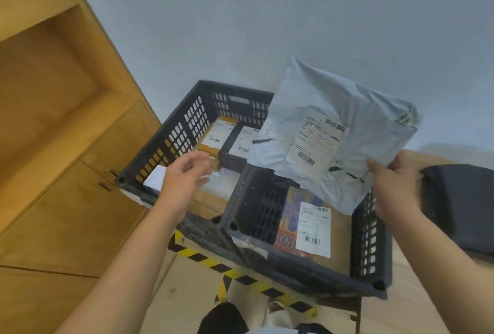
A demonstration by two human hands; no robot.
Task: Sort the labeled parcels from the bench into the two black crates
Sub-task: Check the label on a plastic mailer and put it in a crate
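Observation:
My right hand (395, 184) grips the lower corner of a pale grey poly mailer (331, 130) with a white barcode label, holding it up above the two black crates. My left hand (187, 173) hovers with relaxed fingers over the left crate (184, 130), holding nothing. The left crate contains several labeled cardboard parcels (222, 136). The right crate (371, 229) holds a flat brown parcel with a colourful print and a white label (314, 229).
A dark grey bag (459, 202) lies on the bench at the right. Yellow-and-black hazard tape (240, 275) edges the cardboard-covered surface under the crates. Wooden cabinets (66, 146) stand at the left, a grey wall behind.

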